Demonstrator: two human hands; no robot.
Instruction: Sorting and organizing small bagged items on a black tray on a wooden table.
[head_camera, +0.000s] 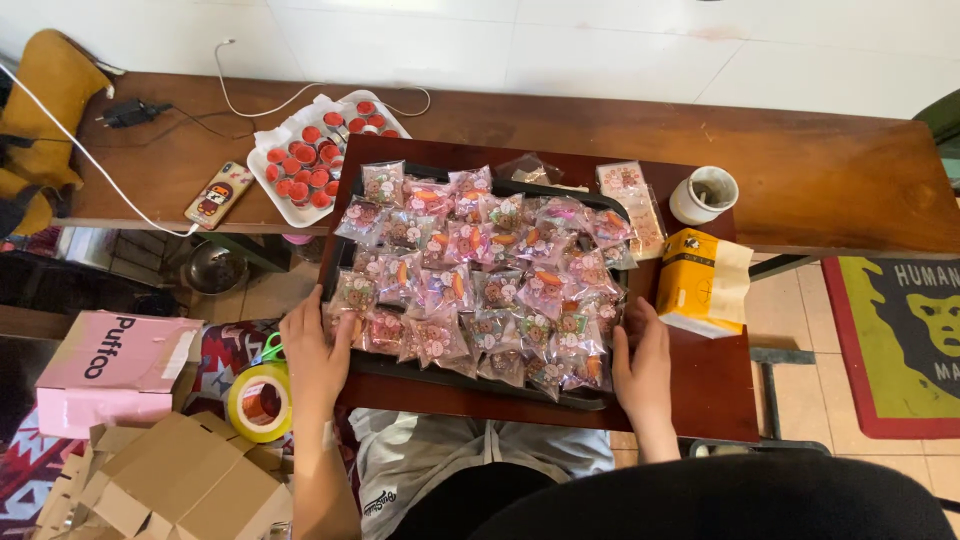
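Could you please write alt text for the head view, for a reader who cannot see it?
Left hand and right hand rest at either end of a dark rectangular tray piled with small clear printed treat bags, on a reddish-brown wooden table.
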